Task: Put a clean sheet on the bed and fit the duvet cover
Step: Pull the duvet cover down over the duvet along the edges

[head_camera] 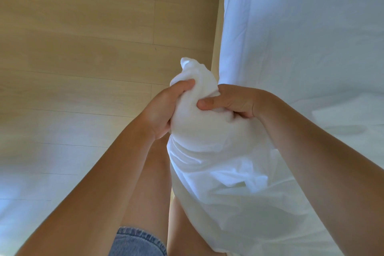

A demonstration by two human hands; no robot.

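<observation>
A bunched corner of a white duvet in its cover (197, 110) is held up in front of me, just left of the bed's edge. My left hand (164, 108) grips the bunch from the left, fingers curled into the cloth. From the right, my right hand (230, 101) grips the same bunch, thumb pressed against the fabric. Below the hands the white cloth hangs in loose folds and trails onto the bed (301, 37), which is covered in white fabric.
Light wooden floor (83, 48) fills the left half of the view. The bed's pale wooden side rail (216, 43) runs along the bed's left edge. My bare legs and denim shorts (135, 241) show at the bottom.
</observation>
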